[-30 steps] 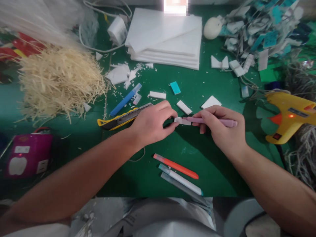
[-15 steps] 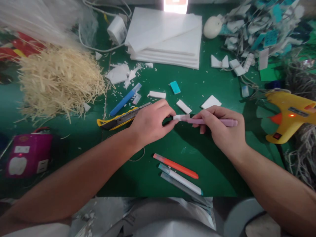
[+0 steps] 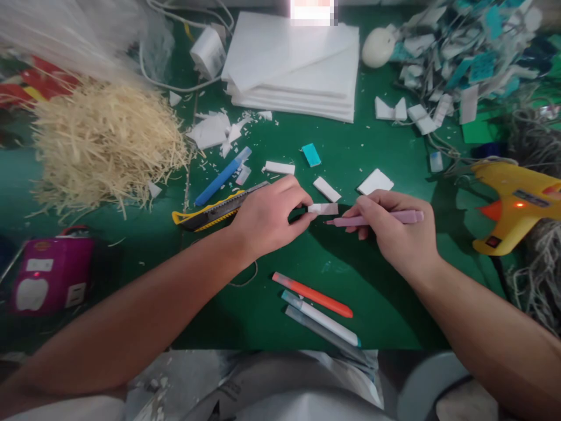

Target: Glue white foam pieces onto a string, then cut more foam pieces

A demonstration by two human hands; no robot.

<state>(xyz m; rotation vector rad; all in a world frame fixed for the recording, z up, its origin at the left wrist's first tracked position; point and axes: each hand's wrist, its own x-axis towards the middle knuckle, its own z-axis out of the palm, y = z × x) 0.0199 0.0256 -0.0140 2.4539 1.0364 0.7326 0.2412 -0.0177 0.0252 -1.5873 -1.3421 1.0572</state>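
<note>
Between thumb and fingers, my left hand (image 3: 276, 213) pinches one end of a small white foam strip (image 3: 325, 209), whose right part is tinted pale pink. My right hand (image 3: 392, 225) grips a pink marker (image 3: 359, 221) like a pen. Its bare tip points left, just below the strip's right end and apart from it. Beyond my hands lie a white foam strip (image 3: 326, 189), another one (image 3: 279, 168), a blue-coloured piece (image 3: 311, 155) and a white square piece (image 3: 375, 182). A yellow utility knife (image 3: 205, 213) lies beside my left hand, partly behind it.
Orange (image 3: 313, 294), white (image 3: 324, 318) and grey (image 3: 322, 333) markers lie near the front edge. A blue marker (image 3: 223, 176) sits left of centre. White foam sheets (image 3: 293, 64) are stacked at the back. Straw (image 3: 105, 146) is heaped left; a yellow glue gun (image 3: 512, 204) stands right.
The marker's tip has come off the foam strip, moving slightly down and to the right. My left hand keeps its hold in the same place.
</note>
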